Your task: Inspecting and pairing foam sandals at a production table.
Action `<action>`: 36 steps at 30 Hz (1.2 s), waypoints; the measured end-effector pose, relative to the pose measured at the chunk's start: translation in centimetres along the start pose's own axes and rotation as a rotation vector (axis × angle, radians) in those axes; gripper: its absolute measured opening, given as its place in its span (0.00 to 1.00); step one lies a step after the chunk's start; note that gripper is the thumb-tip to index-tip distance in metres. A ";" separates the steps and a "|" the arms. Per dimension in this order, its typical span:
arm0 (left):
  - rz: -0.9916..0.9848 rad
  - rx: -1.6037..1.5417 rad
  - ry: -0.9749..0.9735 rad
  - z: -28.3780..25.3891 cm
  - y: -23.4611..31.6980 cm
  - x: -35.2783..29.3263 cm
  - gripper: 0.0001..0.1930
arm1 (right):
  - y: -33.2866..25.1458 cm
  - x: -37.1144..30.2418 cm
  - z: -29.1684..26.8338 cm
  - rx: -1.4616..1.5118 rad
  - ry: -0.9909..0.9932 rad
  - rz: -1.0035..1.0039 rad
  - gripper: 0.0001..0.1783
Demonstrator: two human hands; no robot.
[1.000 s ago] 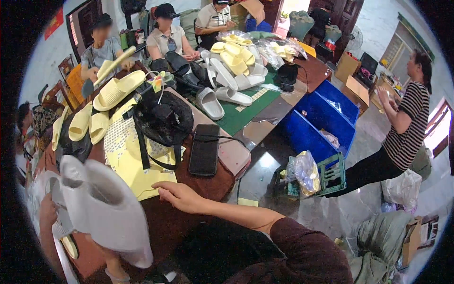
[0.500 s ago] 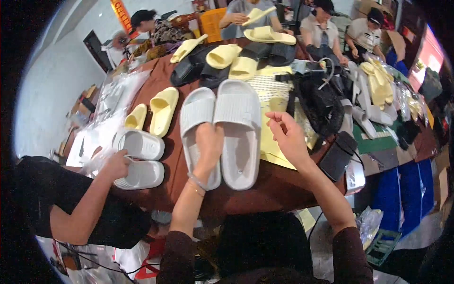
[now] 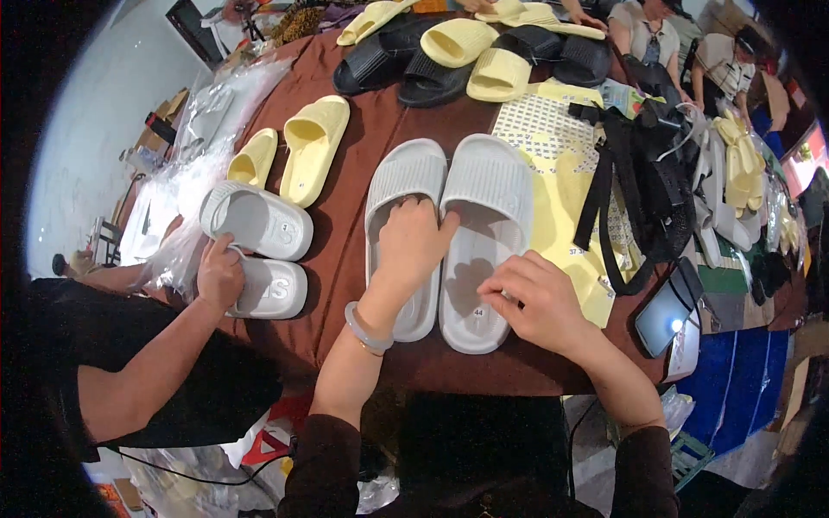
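A pair of light grey slide slippers stands side by side in front of me, with ribbed straps at the far end. My left hand (image 3: 410, 250) reaches into the left grey slide (image 3: 406, 168), its fingers partly hidden by the strap and its thumb over the inner edge beside the other slide. Above the heel of the right grey slide (image 3: 492, 177), my right hand (image 3: 535, 302) has its fingers bent and the thumb close to the index finger. Whether something small is between them I cannot make out. A small white round sticker (image 3: 477, 312) lies on that heel.
At left, a co-worker's hand (image 3: 220, 272) grips another grey slide pair (image 3: 272, 293). Yellow slides (image 3: 315, 138) stand beyond it. Black slides (image 3: 436, 79) and more yellow ones lie at the back. To the right are yellow sheets (image 3: 561, 216), a black bag (image 3: 652, 186) and a phone (image 3: 661, 319).
The view has shifted, so the table sits differently. My right hand has come from beside the right slide to over its heel. My left hand stays inside the left slide.
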State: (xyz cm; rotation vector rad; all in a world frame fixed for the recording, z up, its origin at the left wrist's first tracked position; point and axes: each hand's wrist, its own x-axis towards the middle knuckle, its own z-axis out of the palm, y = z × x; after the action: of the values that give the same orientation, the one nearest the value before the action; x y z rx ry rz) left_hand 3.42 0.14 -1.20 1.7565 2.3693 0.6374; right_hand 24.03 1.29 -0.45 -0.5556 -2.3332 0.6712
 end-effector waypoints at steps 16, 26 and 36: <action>-0.064 -0.049 0.037 0.3 -0.4 -1.1 0.20 | -2.6 -1.0 2.0 -0.055 -0.143 0.018 0.07; -0.073 -0.041 0.077 0.2 -0.4 -0.7 0.18 | -1.9 0.6 1.5 -0.226 -0.399 0.021 0.07; -0.098 -0.053 0.048 -0.1 0.5 -0.8 0.17 | -2.4 -0.6 1.9 -0.424 -0.413 -0.037 0.03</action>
State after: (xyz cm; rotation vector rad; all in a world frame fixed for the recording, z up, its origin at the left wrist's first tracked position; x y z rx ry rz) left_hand 4.08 -0.47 -0.97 1.6106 2.4287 0.7280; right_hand 22.66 -1.53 -0.64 -0.5987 -2.8949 0.2855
